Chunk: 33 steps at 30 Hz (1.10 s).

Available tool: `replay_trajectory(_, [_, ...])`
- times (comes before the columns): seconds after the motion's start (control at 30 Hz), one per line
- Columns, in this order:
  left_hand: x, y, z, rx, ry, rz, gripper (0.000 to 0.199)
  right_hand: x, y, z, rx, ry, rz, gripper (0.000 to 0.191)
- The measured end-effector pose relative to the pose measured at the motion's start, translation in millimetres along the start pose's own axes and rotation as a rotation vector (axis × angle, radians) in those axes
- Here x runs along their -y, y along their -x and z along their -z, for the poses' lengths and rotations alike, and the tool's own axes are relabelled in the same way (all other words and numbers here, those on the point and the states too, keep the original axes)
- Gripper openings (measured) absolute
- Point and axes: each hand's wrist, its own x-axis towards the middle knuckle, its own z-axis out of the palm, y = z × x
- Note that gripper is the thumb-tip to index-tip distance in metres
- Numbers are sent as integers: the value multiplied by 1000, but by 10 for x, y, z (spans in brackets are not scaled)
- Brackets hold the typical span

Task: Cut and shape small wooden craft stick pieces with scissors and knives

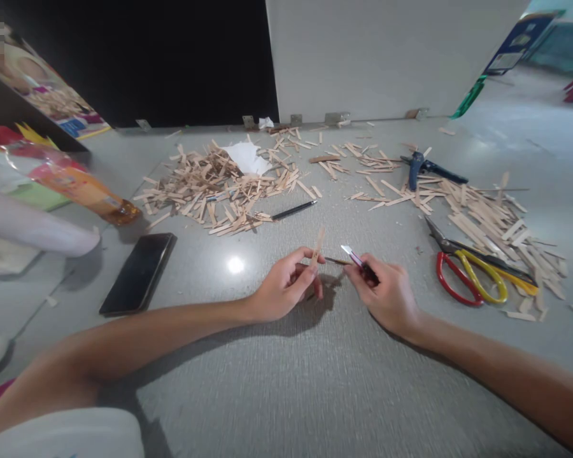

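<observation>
The left hand (284,287) pinches a flat wooden stick (319,243). The right hand (389,291) holds a craft knife (354,256) and a thin, dark-tipped tool (338,261) near the stick. All are left of the scissors (450,246). A black phone (137,273) lies farther left of the scissors.

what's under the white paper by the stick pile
Wooden sticks show along the left and lower edges of the white paper, some apparently reaching beneath; whatever lies under its middle is covered and can't be seen.

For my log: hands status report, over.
Left hand: pinching flat pale wooden stick. Right hand: gripping slim purplish knife, blade bare. Red-and-yellow-handled scissors farther right, untouched.
</observation>
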Motion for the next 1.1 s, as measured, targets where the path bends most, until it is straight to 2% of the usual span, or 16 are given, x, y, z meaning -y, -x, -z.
replay_trajectory(0.1, [-3,3,-1,-2,3,9,46,12,14,25,60,-13,-13,22])
replay_trajectory(0.3, [18,-11,-4,-50,33,14,39,-29,1,30,54,37,97,23])
replay_trajectory(0.47, [20,-20,-7,-68,35,-9,46,-17,78,11,30,33,252,44])
replay_trajectory(0.7, [72,-19,5,-83,-14,-26,53,52,242,22,11,-22,321,65])
replay_trajectory(0.9, [62,-5,9,-103,-89,-46,53,39,278,10,59,14,365,66])
replay_trajectory(1.1, [41,-7,21,-92,-234,-107,45,22,271,-10,45,56,394,65])
